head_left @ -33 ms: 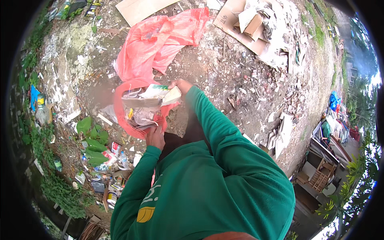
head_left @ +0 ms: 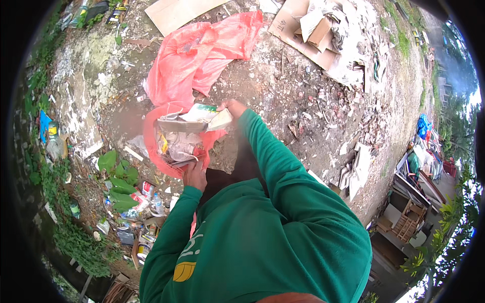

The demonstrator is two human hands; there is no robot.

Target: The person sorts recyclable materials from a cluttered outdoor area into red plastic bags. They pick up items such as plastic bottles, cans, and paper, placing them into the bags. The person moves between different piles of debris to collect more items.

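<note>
**Over the red sack, both hands at work**

Above the open mouth of a red plastic sack (head_left: 154,146) on bare, littered ground, the right hand (head_left: 231,107) is clenched around the end of a flat pale carton (head_left: 206,117) with a green patch on top. The carton lies nearly level across the sack's far rim, its long axis running left to right, the free end pointing to the person's left and the held end to the right. Just under it sits a grey slab of cardboard (head_left: 181,125), lying along the same line.

At the sack's near rim the left hand (head_left: 194,175) grips the red plastic edge, fingers curled over it, holding the mouth open. Inside the sack, between the two hands, lies crumpled grey and white wrapping (head_left: 178,145) with a yellow scrap beside it.

Beyond the sack, a second, looser red sheet (head_left: 197,55) spreads over the dirt, touching the sack's far side. Farther off beyond that lie flat brown cardboard boards (head_left: 308,35). Left of the sack grow broad green leaves (head_left: 118,177), with cans and small bottles (head_left: 144,199) scattered just beside them, near the left hand. Both green sleeves (head_left: 273,166) reach toward the sack from below.
</note>
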